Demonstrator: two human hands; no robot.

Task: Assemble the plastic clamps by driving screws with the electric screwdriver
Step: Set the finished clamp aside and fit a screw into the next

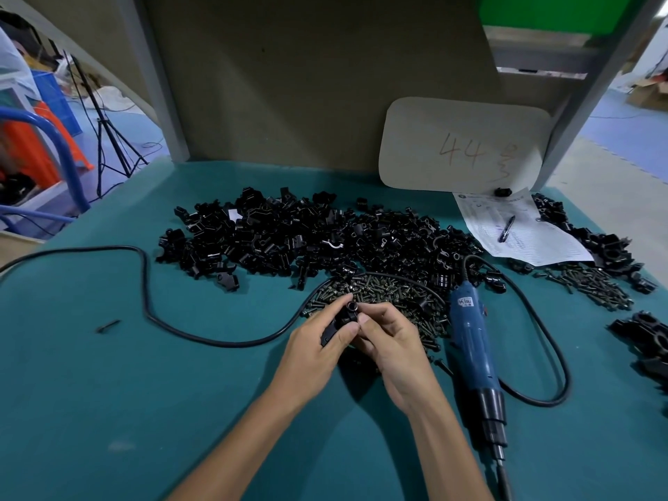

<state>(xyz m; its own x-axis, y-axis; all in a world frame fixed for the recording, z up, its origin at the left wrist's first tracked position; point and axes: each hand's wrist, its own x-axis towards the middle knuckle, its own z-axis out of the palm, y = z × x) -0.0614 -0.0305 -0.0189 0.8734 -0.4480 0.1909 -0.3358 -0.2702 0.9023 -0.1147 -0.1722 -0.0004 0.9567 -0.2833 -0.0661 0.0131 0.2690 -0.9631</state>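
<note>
**Two hands on one clamp, screwdriver idle**

Both hands meet over the near edge of the screw pile. The left hand [318, 341] grips a black plastic clamp [345, 318] with its fingers [336, 303] curled round the body. The right hand [390, 345] pinches the same clamp from the other side, thumb near its round socket. The socket faces up. Can't tell if a screw is seated in it; too small and dark.

Where things are:
- The pile of loose screws [383, 289] is just beyond the fingers, touching distance.
- The heap of unassembled clamp parts [307, 233] is further beyond, wide across the bench [108, 392].
- The blue electric screwdriver [473, 341] lies flat just right of the fingers, bit end pointing toward the person, no hand on it. Its cord [144, 283] loops out to the left of the fingers.
- A second, smaller scatter of screws [592, 283] is far right, and black clamps [647, 334] sit at the right edge; whether those are finished I can't tell.
- A paper sheet [520, 229] with a pen [506, 228] is beyond and right.

Step, as I judge it: fitting the clamp parts together and readying the screw hole. Driving has not begun.

Next move likely needs the right hand to let go, pick a screw if none is in, then take up the screwdriver. The left hand must hold the clamp steady, hole up, so the bit lines up square.
</note>
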